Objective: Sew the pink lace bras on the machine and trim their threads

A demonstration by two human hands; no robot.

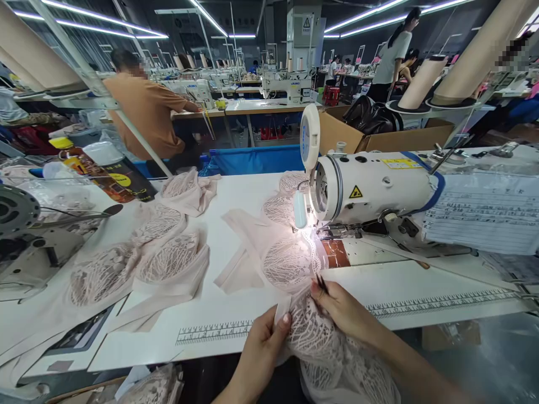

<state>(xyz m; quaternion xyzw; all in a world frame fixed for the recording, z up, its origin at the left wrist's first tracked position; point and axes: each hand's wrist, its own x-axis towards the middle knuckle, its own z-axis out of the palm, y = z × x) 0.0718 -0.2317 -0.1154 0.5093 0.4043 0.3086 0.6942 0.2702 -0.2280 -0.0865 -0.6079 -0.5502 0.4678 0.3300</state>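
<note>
A pale pink lace bra piece (286,261) lies under the needle area of the white sewing machine (357,185), lit by its lamp. More joined lace cups (314,331) hang from it over the table's front edge. My left hand (265,342) pinches the fabric band between thumb and fingers, just in front of the table edge. My right hand (337,306) is closed at the fabric's edge near the machine. A small dark pointed tool (321,284) sticks out from its fingers; whether it is tweezers or thread snips, I cannot tell.
Other lace bra pieces (168,258) lie on the left of the white table (379,286), which has a printed ruler. Behind them stand a drink bottle (95,174) and a dark canister (122,171). A paper sheet (484,213) hangs at right. A co-worker (138,106) sits beyond.
</note>
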